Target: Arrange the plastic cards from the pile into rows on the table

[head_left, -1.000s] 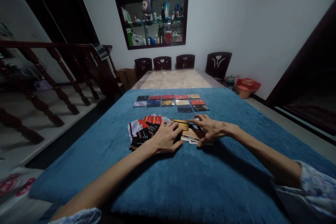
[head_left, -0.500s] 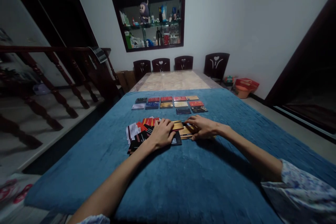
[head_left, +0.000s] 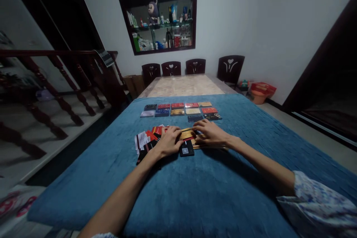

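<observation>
A spread pile of cards lies on a blue cloth. My left hand rests over its middle, fingers stretched and thumb apart, touching the near cards. My right hand bends its fingers and thumb around the right edge of a gold card; part of their contact is hidden. Under that hand more gold cards show partly. A black card with a pale square lies between the hands. White cards, a red and yellow card and black cards stick out left of my left hand.
Beyond the pile, several cards lie in rows, among them a dark blue card and a red card. The bare marble tabletop continues behind the cloth. Chairs stand around the far end, and a wooden railing runs along the left.
My right hand has shifted slightly left and away from me, its fingers reaching the gold card. My left hand has slid a little left, uncovering more of the black card.
</observation>
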`<state>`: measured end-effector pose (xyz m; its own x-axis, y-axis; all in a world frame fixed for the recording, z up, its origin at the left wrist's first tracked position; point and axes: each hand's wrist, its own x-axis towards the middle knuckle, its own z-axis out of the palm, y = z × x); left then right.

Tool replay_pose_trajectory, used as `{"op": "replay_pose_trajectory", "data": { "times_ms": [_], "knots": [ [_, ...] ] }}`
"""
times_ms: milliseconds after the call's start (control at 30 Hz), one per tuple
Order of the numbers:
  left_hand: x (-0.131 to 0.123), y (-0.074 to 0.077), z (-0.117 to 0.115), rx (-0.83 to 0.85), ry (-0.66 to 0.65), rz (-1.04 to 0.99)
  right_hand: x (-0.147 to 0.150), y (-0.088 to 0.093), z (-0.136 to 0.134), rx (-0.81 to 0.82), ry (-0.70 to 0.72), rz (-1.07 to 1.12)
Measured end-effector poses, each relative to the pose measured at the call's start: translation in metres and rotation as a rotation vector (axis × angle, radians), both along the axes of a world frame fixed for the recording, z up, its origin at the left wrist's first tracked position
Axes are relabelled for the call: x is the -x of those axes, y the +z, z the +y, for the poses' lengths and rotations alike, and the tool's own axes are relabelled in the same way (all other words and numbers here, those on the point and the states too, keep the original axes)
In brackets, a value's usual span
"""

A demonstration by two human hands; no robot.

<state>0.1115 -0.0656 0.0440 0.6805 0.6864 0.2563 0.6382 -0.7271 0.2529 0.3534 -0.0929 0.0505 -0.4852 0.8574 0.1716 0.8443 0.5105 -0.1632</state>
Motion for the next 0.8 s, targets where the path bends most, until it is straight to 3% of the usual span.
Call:
{"op": "replay_pose_trajectory", "data": {
  "times_ms": [300,800],
  "knots": [
    [-0.003,-0.003,-0.002,-0.009,-0.041,-0.019,0.026,0.013,0.008,0.085,0.004,-0.101],
    [0.002,-0.002,-0.002,-0.044,-0.217,-0.093,0.007,-0.008,0.005,-0.005,0.193,0.096]
  ]
}}
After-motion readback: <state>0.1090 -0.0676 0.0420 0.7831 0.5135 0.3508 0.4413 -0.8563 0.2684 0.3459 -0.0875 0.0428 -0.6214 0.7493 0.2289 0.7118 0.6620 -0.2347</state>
